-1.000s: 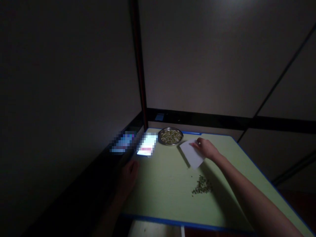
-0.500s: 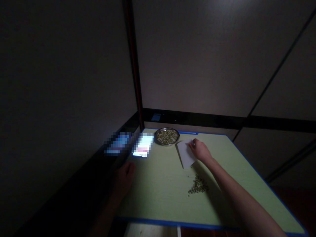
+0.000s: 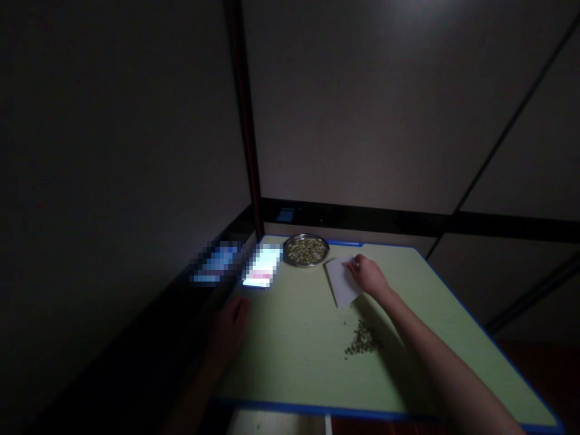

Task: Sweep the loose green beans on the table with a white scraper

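Paper (image 3: 343, 283) in the head view sits between the metal plate (image 3: 306, 265) and seed pile (image 3: 364, 339), long axis running away, slightly leftward. Right hand (image 3: 369, 276) pinches its right side; left hand's (image 3: 232, 326) grip is too dark to tell.

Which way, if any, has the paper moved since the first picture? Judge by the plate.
Yes. Against the plate, the near corner of the paper has swung left in the view, while its far edge is about where it was.
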The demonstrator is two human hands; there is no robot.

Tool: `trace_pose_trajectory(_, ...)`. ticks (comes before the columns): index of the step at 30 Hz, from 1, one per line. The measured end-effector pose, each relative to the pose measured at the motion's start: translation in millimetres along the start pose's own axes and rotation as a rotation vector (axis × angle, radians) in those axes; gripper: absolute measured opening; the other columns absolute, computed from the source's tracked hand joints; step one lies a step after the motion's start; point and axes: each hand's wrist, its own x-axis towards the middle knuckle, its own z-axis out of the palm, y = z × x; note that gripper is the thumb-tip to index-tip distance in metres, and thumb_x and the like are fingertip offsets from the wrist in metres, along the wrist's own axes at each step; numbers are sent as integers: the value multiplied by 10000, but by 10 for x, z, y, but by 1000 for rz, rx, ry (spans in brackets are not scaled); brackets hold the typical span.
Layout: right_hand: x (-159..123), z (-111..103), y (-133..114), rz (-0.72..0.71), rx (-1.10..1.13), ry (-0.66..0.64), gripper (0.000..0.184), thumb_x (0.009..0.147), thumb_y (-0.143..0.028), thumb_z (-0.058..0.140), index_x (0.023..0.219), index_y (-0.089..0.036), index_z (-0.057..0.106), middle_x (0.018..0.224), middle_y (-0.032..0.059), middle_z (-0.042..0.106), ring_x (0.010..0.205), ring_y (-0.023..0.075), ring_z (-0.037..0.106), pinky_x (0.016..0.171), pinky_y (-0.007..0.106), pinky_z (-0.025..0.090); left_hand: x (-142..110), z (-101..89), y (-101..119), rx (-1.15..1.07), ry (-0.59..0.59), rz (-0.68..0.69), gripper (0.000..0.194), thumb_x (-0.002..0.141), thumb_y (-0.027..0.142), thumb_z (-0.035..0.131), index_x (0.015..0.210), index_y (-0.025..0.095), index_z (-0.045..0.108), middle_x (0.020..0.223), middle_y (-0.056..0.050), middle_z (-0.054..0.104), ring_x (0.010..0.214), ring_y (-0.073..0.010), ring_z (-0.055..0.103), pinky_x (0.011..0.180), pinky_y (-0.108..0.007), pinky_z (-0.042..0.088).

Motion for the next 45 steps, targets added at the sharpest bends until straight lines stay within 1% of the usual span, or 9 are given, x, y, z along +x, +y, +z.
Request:
trace_pose_trajectory(6, 25, 67, -37, -26, 17, -10, 355, 979, -467, 455, 1069, -161, 611, 1042, 154, 725, 959, 225, 681, 722, 265, 421, -2, 11, -26, 5, 10, 30, 379, 898, 449, 382, 688, 191, 564, 591, 2, 568, 599, -156, 541, 578, -249, 371)
trace_pose_trajectory(12, 36, 13, 153, 18, -3, 2, 377, 973, -474, 469, 1062, -140, 619, 1027, 183, 719, 954, 257, 680, 717, 288, 417, 7, 21, -28, 0, -1, 5, 372, 887, 455, 392, 704, 192, 580, 601, -2, 586, 602, -161, 554, 575, -254, 372)
trace_pose_trajectory(17, -39, -47, 201, -4, 6, -3, 364, 969, -488, 471, 1029, -166, 630, 999, 152, 728, 924, 234, 682, 688, 267, 404, 29, 45, -62, -12, -4, -20, 361, 877, 457, 407, 749, 187, 610, 624, -16, 623, 639, -180, 584, 586, -259, 386)
trace_pose_trajectory(21, -135, 12, 157, -29, 16, -32, 359, 958, -497, 493, 987, -174, 646, 963, 134, 736, 879, 216, 688, 669, 255, 401, 27, 50, -78, 0, -6, -27, 382, 882, 473, 404, 763, 188, 626, 623, -12, 630, 634, -178, 585, 588, -258, 384)
trace_pose_trajectory(26, -232, 75, 208, -7, -23, -50, 374, 964, -490, 480, 1014, -160, 649, 964, 162, 734, 893, 243, 695, 678, 273, 411, 15, 33, -44, -1, 7, -16, 381, 880, 469, 400, 723, 191, 609, 598, -5, 609, 604, -165, 565, 570, -251, 364)
trace_pose_trajectory(31, -243, 16, 264, -9, -69, -66, 390, 970, -495, 458, 1046, -158, 638, 990, 182, 730, 930, 269, 695, 708, 293, 427, 14, 18, -8, -1, 0, -10, 359, 878, 452, 401, 707, 201, 592, 601, -6, 602, 603, -163, 557, 577, -250, 364)
trace_pose_trajectory(34, -236, -6, 175, -42, -90, -80, 394, 966, -509, 460, 1056, -168, 634, 1018, 179, 727, 963, 268, 690, 742, 293, 435, 7, 18, -3, -7, -1, -7, 376, 890, 468, 389, 717, 199, 587, 605, -4, 599, 606, -162, 545, 586, -250, 370)
trace_pose_trajectory(39, -265, 13, -143, -119, -161, -95, 424, 972, -528, 428, 1080, -166, 620, 1046, 191, 716, 967, 274, 688, 758, 302, 450, -2, 34, -12, -15, 3, -16, 372, 895, 446, 388, 710, 187, 581, 595, 4, 571, 595, -153, 528, 578, -251, 357)
trace_pose_trajectory(45, -377, 51, -452, -294, -176, -101, 457, 974, -557, 387, 1065, -172, 615, 1002, 170, 723, 930, 266, 689, 746, 301, 452, -10, 48, -20, -44, 14, -27, 356, 889, 447, 406, 733, 187, 593, 592, 15, 553, 581, -146, 512, 560, -249, 335)
